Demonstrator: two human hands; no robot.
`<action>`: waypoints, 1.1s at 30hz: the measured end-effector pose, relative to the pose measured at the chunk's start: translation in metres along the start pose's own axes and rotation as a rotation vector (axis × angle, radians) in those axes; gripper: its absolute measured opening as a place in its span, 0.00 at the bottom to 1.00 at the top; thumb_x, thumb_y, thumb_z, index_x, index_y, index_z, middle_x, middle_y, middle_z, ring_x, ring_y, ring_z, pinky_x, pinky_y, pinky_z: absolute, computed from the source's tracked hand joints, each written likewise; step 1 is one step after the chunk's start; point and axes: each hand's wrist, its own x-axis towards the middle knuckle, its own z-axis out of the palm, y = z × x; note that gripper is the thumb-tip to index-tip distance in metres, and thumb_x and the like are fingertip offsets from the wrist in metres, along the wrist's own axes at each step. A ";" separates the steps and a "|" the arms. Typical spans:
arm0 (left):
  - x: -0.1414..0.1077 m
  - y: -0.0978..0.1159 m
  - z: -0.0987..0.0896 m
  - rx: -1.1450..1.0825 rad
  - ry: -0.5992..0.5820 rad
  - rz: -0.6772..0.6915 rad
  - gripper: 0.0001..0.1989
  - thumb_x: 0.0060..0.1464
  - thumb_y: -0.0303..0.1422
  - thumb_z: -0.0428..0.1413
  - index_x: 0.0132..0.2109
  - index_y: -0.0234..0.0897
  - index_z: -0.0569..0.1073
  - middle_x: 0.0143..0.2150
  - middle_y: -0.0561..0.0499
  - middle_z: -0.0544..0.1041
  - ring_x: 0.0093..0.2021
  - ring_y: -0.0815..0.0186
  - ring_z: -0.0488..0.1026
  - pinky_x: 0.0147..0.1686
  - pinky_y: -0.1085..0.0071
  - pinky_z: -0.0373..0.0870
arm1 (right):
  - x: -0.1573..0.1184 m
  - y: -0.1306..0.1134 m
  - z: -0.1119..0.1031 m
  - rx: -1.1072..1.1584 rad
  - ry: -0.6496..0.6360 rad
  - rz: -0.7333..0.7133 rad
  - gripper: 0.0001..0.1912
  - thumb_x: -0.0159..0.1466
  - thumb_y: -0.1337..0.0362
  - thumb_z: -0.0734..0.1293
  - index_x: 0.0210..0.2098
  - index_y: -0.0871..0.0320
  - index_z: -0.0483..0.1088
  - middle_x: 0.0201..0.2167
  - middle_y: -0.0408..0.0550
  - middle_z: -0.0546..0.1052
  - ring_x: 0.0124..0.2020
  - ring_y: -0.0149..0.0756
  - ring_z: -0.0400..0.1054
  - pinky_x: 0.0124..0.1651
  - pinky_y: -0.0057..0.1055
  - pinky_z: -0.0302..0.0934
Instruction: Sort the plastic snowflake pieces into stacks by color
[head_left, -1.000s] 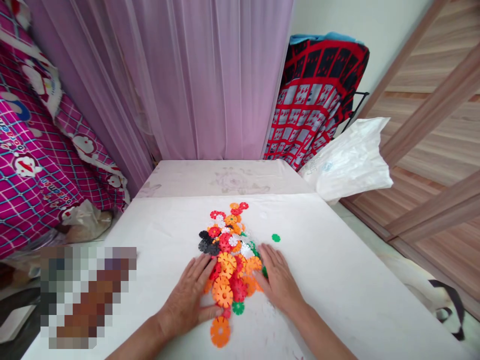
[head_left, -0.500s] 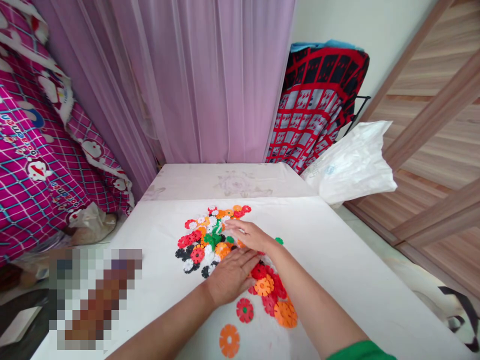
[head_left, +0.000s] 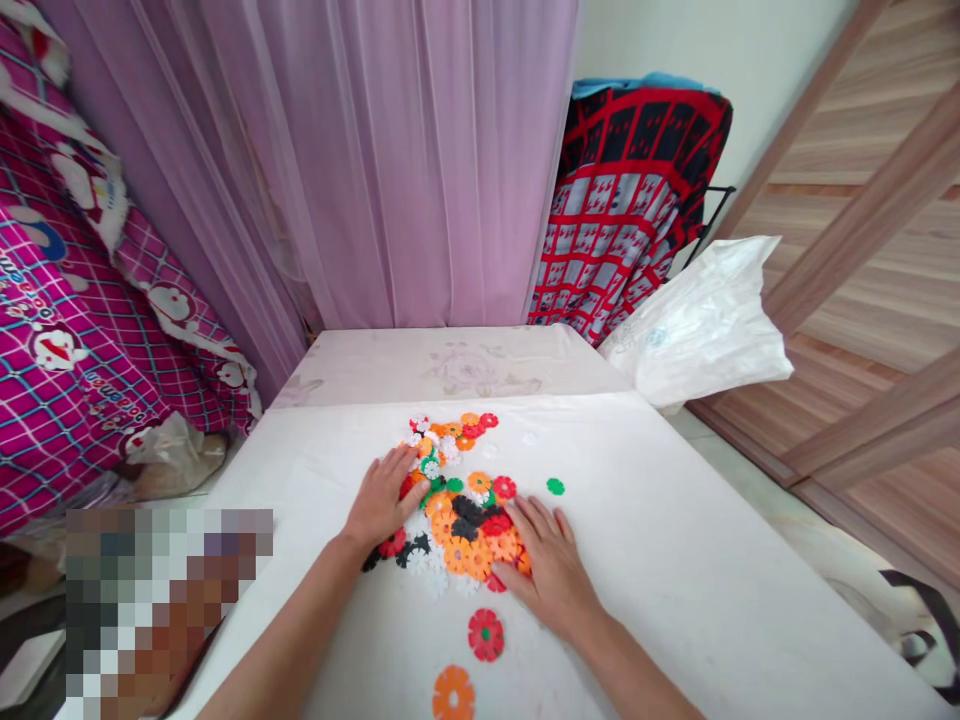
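A loose pile of plastic snowflake discs (head_left: 457,530) in orange, red, white, black and green lies mid-table. My left hand (head_left: 384,500) rests open on the pile's left side, fingers pointing away and covering some red and black discs. Against the right side lies my right hand (head_left: 551,565), open with fingers spread, touching orange and red discs. Nearer to me are a red disc with a green centre (head_left: 486,635) and an orange disc (head_left: 454,692). One green disc (head_left: 555,487) lies alone beyond my right hand.
The discs lie on a white-covered table (head_left: 660,560) with a floral far end. A white plastic bag (head_left: 705,325) stands off its right edge. Purple curtains (head_left: 420,170) hang behind, pink patterned cloth (head_left: 112,330) at left, wooden doors (head_left: 847,300) at right.
My hands were close together over the pile and have moved apart, left hand to the left, right hand to the right. Discs from the near right are now gathered in the middle.
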 end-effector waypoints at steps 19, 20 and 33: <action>-0.099 0.046 0.044 0.145 0.195 0.143 0.59 0.41 0.65 0.54 0.71 0.40 0.43 0.71 0.31 0.49 0.69 0.36 0.48 0.61 0.35 0.44 | 0.198 -0.060 0.003 0.039 -0.332 -0.079 0.21 0.61 0.51 0.64 0.53 0.45 0.71 0.60 0.48 0.67 0.62 0.49 0.55 0.62 0.58 0.45; -0.089 0.047 0.042 0.127 0.187 0.139 0.58 0.42 0.63 0.56 0.71 0.39 0.43 0.71 0.31 0.49 0.69 0.37 0.47 0.61 0.36 0.46 | 0.192 -0.063 0.002 0.056 -0.360 -0.143 0.20 0.61 0.54 0.64 0.53 0.44 0.72 0.60 0.46 0.67 0.63 0.47 0.55 0.63 0.57 0.46; -0.023 0.001 -0.009 0.064 0.170 -0.309 0.40 0.58 0.55 0.44 0.70 0.35 0.51 0.72 0.33 0.46 0.71 0.41 0.41 0.60 0.33 0.43 | -0.013 -0.055 -0.042 0.175 -0.099 -0.405 0.31 0.57 0.45 0.67 0.59 0.44 0.67 0.64 0.50 0.63 0.66 0.55 0.51 0.66 0.61 0.36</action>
